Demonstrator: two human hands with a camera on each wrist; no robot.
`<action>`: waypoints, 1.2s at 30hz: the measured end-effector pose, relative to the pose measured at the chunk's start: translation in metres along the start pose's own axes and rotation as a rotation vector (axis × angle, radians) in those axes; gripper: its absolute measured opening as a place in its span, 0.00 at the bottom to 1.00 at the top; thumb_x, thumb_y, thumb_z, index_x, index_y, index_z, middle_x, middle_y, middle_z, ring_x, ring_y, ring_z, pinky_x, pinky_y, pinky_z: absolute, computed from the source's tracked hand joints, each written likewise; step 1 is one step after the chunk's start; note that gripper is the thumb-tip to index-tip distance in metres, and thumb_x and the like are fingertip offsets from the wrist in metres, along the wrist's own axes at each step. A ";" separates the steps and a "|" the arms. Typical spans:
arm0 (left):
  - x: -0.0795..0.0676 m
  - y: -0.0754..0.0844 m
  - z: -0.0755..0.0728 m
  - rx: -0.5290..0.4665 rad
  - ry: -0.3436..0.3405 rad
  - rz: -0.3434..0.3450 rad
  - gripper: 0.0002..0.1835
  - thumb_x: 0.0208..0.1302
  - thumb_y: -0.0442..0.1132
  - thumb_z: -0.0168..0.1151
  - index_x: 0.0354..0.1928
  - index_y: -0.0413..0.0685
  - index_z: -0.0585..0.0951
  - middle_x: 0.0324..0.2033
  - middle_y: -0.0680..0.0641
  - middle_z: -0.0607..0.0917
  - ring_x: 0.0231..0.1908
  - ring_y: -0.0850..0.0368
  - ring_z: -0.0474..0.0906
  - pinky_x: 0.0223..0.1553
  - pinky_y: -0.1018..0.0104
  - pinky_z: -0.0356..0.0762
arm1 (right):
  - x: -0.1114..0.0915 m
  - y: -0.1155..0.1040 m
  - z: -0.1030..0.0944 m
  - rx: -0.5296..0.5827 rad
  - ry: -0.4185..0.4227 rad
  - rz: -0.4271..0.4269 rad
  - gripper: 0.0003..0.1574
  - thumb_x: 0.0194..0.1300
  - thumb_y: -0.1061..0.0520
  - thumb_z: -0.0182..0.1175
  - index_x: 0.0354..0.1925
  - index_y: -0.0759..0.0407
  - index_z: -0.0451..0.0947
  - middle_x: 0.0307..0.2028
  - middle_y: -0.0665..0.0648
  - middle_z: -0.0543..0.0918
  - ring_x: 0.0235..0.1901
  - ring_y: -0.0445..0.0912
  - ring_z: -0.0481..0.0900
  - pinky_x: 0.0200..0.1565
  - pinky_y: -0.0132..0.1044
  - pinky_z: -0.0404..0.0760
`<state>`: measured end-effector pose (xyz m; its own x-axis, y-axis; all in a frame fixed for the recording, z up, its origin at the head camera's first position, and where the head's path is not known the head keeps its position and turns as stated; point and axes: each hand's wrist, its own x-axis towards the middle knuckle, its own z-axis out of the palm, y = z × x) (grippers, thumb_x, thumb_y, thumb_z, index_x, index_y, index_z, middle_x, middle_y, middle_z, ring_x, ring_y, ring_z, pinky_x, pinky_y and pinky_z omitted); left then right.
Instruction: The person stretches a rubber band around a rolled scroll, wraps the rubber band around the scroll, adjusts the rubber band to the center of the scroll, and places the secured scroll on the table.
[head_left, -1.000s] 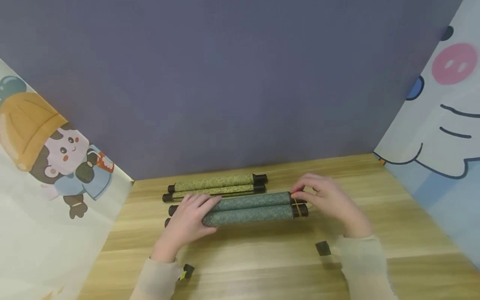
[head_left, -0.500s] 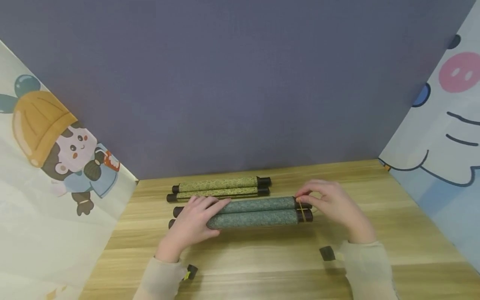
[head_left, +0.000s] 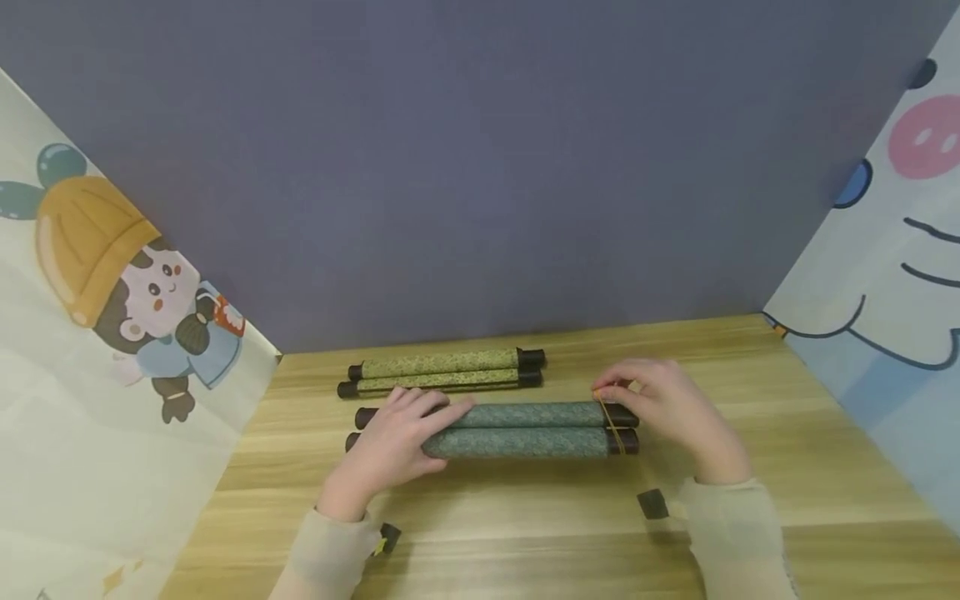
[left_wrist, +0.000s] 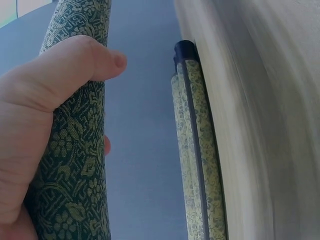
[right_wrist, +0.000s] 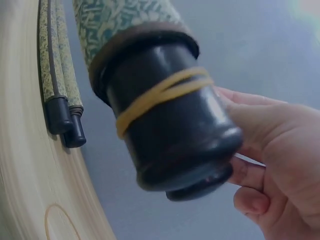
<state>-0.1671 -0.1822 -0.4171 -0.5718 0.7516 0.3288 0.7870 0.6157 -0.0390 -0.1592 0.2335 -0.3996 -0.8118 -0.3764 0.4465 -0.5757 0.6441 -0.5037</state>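
Teal scroll (head_left: 525,442): its right end sits lower in the frame than a second ago, widening the gap to the yellow-green scroll (head_left: 442,364); it lies nearly level across the lower centre, seemingly raised above the desk (head_left: 540,533).
Left grip (head_left: 401,433): thumb and fingers wrapped round the scroll's left half.
Right grip (head_left: 666,408): pinching the yellow band (right_wrist: 145,104), right of centre.
Black end knobs (right_wrist: 170,135): hard, smooth-looking and probably slippery, so the band may slide along them.
Patterned cloth (left_wrist: 75,140): likely light and soft over a stiffer core (its weave should give friction); best held round both rolls, without crushing.
Band: thin, apparently elastic; best pinched clear of the knobs.
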 end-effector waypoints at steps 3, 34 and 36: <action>0.000 0.001 0.000 0.013 -0.015 -0.004 0.60 0.46 0.51 0.92 0.83 0.68 0.69 0.61 0.49 0.85 0.59 0.45 0.82 0.65 0.39 0.79 | 0.001 -0.001 0.002 -0.016 -0.006 0.011 0.08 0.68 0.62 0.76 0.43 0.51 0.93 0.42 0.47 0.94 0.36 0.36 0.87 0.37 0.39 0.86; 0.036 0.004 0.019 -0.197 0.136 0.076 0.53 0.43 0.47 0.87 0.77 0.60 0.78 0.59 0.54 0.87 0.59 0.56 0.83 0.53 0.54 0.77 | 0.032 0.072 0.011 0.569 -0.134 -0.384 0.15 0.63 0.76 0.72 0.44 0.61 0.91 0.39 0.57 0.92 0.40 0.40 0.89 0.43 0.28 0.86; 0.040 0.005 0.021 -0.187 0.129 0.061 0.53 0.42 0.47 0.88 0.77 0.61 0.78 0.59 0.54 0.87 0.59 0.55 0.83 0.55 0.52 0.78 | 0.034 0.077 0.012 0.610 -0.131 -0.407 0.17 0.62 0.78 0.71 0.43 0.62 0.91 0.39 0.58 0.92 0.40 0.41 0.89 0.44 0.29 0.87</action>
<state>-0.1909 -0.1448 -0.4236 -0.4968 0.7426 0.4491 0.8554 0.5065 0.1086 -0.2328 0.2624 -0.4320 -0.5062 -0.6067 0.6129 -0.7544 -0.0328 -0.6556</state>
